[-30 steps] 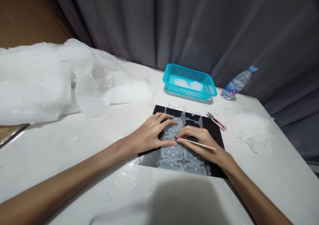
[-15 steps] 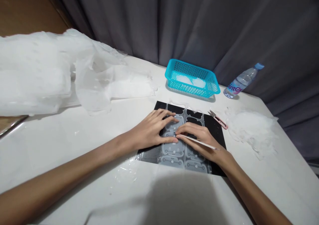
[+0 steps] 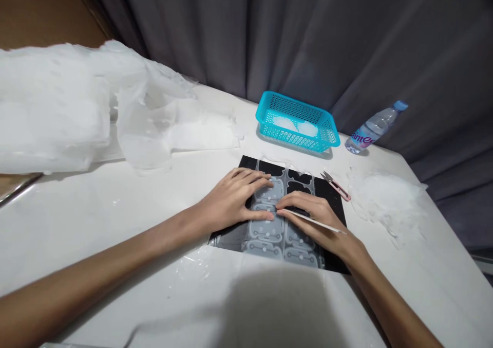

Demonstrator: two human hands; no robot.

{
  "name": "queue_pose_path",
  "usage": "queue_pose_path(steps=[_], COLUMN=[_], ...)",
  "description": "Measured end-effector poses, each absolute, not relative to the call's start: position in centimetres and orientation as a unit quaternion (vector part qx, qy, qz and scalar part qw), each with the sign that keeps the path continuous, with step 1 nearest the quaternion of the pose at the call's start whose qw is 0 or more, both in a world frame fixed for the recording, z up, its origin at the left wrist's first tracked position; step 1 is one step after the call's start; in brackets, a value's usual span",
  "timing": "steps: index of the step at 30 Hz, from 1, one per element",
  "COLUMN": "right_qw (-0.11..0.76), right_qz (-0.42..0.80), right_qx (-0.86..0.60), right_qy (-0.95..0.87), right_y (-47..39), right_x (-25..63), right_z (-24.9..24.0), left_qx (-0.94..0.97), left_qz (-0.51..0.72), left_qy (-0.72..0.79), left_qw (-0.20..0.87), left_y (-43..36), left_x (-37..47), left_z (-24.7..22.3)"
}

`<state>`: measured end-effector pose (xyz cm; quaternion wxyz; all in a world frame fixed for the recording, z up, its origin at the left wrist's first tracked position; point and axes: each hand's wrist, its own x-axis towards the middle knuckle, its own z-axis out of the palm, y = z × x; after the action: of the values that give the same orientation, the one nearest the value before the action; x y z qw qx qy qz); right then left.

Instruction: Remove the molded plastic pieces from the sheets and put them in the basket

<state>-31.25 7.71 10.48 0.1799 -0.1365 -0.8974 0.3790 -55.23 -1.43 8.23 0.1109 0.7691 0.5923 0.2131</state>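
A translucent sheet of rounded, die-cut shapes (image 3: 265,230) lies over a black mat (image 3: 334,199) on the table. My left hand (image 3: 241,196) rests on the sheet's left part, fingers spread and pressing flat. Pinched in my right hand (image 3: 314,214) is a thin white stick (image 3: 311,219), its back end pointing toward my wrist. The stick's working tip is hidden by my fingers, close to the middle seam of the sheet. Toward the far end, some outlines of the sheet are cut out and show black.
Beyond the mat stands a turquoise basket (image 3: 296,145) with white pieces inside. A water bottle (image 3: 364,132) is right of it. Pink-handled thread snips (image 3: 339,187) lie at the mat's right edge, beside a heap of clear scraps (image 3: 389,201). White plastic sheets (image 3: 50,111) pile up at left.
My right hand has shifted slightly to the right with the stick, a little away from my left thumb. My left hand stays almost in place.
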Motion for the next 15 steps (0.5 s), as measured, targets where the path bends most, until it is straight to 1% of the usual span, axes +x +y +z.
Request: queue_pose_path(steps=[3,9,15], right_qw=[0.180,0.184,0.202], right_qz=[0.351,0.270,0.092], right_qx=[-0.120,-0.094,-0.080], right_qy=[-0.911,-0.940,-0.972], right_y=[7.6,7.7,7.5], right_x=[-31.5,-32.1,-32.9], right_z=[10.2,9.6,7.6], left_qx=[0.769,0.805,0.826], left_qz=[0.221,0.148,0.170], left_qy=[0.596,0.575,0.534], left_qw=[0.065,0.006,-0.058], left_y=[-1.8,-4.3,-6.1], left_x=[-54.6,-52.2,-52.1], left_z=[9.0,9.9,8.0])
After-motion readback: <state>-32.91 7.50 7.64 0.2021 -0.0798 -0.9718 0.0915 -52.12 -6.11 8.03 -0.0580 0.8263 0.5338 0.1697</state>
